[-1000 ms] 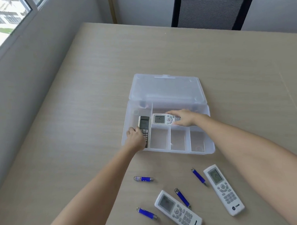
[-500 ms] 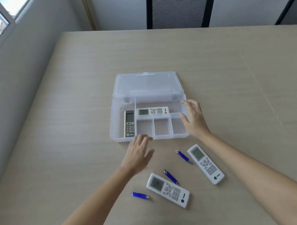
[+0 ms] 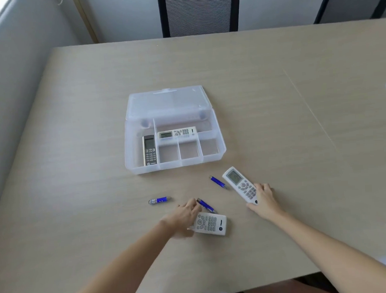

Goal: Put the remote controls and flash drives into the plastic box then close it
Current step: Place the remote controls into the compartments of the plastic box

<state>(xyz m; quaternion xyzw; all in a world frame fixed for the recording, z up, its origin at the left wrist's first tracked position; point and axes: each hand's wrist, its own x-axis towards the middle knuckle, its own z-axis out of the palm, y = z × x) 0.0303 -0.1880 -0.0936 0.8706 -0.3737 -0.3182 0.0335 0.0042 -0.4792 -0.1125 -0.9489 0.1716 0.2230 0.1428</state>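
The open box [image 3: 175,167] sits mid-bench [image 3: 76,129], holding two remotes [image 3: 149,150] at its 9 and 12 o'clock. Two more remotes [image 3: 240,185] and three flash drives [image 3: 160,200] lie at its 6 o'clock.

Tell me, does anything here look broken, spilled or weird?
Nothing stands out. The plastic box lies open with a grey remote and a white remote lying flat in separate compartments. Two more remotes and three blue flash drives lie loose on the table, waiting.

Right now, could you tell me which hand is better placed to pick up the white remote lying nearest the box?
Right hand: it already rests on that white remote; the left hand is at the other one.
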